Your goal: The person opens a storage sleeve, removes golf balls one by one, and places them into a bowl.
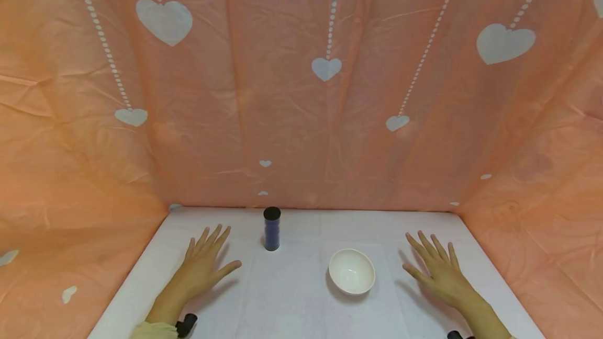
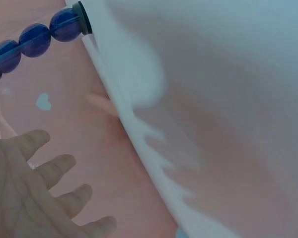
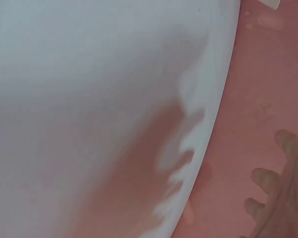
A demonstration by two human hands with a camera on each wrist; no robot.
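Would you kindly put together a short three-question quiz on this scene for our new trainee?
1. In the head view, which is nearer the white bowl: the left hand or the right hand?

2. Multiple choice: what colour is the top of the blue cylinder?
a) white
b) black
c) orange

3. True or false: neither hand is holding anything.

Key:
1. The right hand; its thumb is closer to the bowl's rim than any part of the left hand.
2. b) black.
3. True; both hands have their fingers spread, with nothing in them.
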